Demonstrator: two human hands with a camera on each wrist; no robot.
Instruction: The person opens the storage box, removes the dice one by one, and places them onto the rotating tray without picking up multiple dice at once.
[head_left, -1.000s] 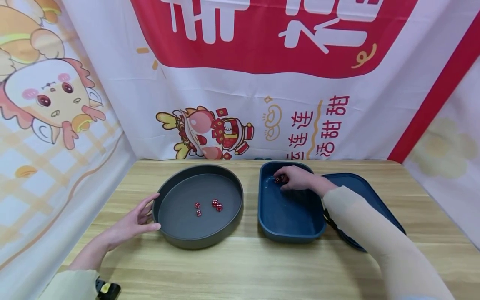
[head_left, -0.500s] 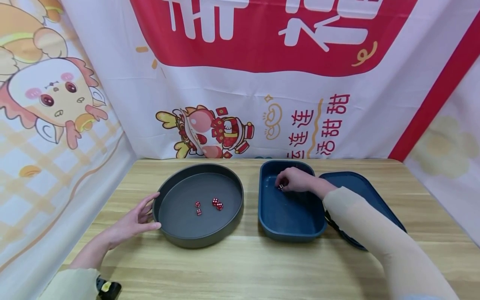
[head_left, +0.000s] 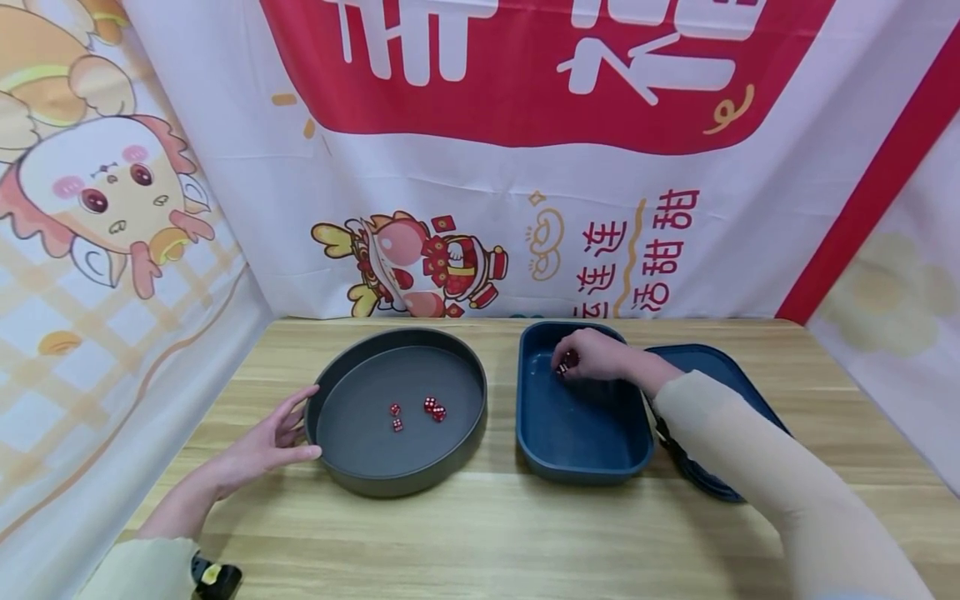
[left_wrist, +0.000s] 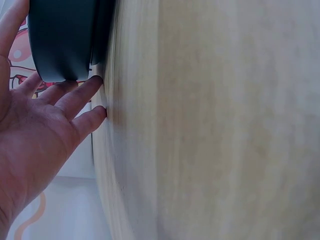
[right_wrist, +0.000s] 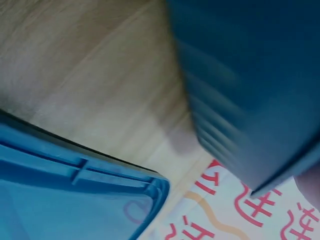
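My right hand [head_left: 596, 357] covers most of the red dice [head_left: 562, 367] it pinches inside the blue box [head_left: 577, 467], so I cannot count them or read their pips. My forearm hides the near part of the blue lid [head_left: 708, 362]. The four dice [head_left: 416, 412] in the round grey tray [head_left: 397, 483] are too small to read. The right wrist view is blurred, my fingers cut off at its corner. The left wrist view cuts off my left hand [left_wrist: 35, 135].

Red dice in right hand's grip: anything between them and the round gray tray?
Only walls: the blue box near wall and the gray tray rim, with bare table between. The right hand pinches dice; nothing else visible blocks.
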